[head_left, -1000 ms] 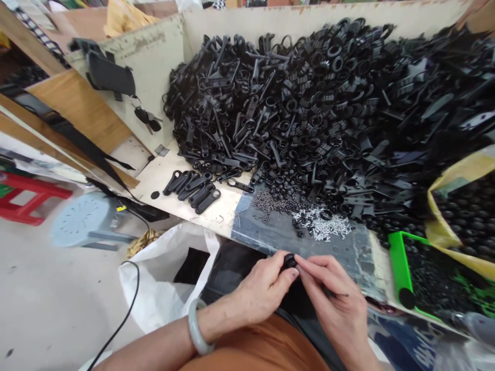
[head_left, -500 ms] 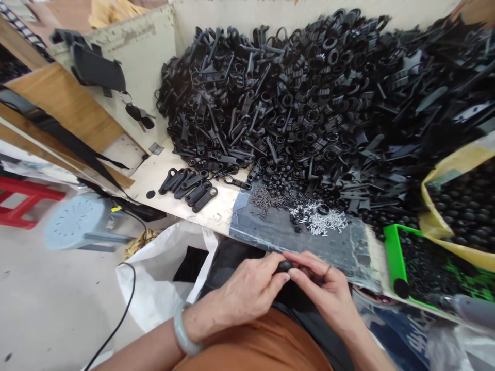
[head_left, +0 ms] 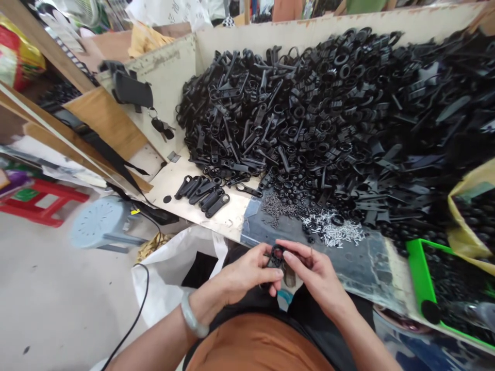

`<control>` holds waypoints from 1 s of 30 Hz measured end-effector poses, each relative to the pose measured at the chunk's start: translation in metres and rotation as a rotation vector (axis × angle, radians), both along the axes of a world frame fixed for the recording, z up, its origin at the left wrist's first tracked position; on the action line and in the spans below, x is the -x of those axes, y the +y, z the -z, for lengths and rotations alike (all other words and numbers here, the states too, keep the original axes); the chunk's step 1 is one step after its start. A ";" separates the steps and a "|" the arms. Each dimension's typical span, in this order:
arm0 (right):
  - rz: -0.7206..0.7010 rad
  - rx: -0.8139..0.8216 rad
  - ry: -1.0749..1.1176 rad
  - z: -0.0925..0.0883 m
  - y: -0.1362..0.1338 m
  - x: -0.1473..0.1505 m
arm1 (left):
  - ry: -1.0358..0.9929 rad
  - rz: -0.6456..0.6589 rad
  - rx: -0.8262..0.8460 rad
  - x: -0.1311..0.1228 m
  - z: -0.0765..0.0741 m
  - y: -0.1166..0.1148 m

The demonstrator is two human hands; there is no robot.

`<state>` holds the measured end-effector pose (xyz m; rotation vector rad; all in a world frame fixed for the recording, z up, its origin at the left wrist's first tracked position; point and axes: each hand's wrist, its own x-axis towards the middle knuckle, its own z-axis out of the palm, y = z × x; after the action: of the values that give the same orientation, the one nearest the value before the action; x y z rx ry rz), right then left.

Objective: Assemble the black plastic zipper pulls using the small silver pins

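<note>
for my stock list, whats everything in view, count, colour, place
bench: one, pale and grey, centre
piled parts: uncountable, black, bench back
looped parts: several, black, bench left
pins: uncountable, silver, bench front
small pieces: uncountable, brownish, by pins
tray: one, green, bench right
bag: one, yellow, behind tray
keys: one bunch, mostly black, upper left
holder: one, black, upper left
strap: one, black, upper left
stool: one, greyish, left
second stool: one, red, far left
sack: one, white, below bench
held part: one, black, front centre
bracelet: one, pale green, left forearm
left hand: one, bare, front centre, fingers gripping held part
right hand: one, bare, beside left hand, fingers touching held part
</note>
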<state>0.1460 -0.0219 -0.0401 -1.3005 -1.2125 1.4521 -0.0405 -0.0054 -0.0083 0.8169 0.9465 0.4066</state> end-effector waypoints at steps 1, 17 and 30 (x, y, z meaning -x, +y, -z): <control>-0.004 -0.024 -0.033 0.001 0.000 -0.001 | -0.011 -0.015 0.004 -0.001 0.000 0.000; -0.087 -0.190 -0.275 0.002 0.006 -0.007 | 0.006 -0.174 -0.061 0.006 0.004 -0.004; -0.019 -0.417 -0.955 0.003 0.052 -0.013 | 1.020 -0.064 -0.876 -0.001 0.008 0.049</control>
<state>0.1589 0.0306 -0.0431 -1.7160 -1.9894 0.4728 -0.0390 0.0436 -0.0166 1.8884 1.7751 0.4637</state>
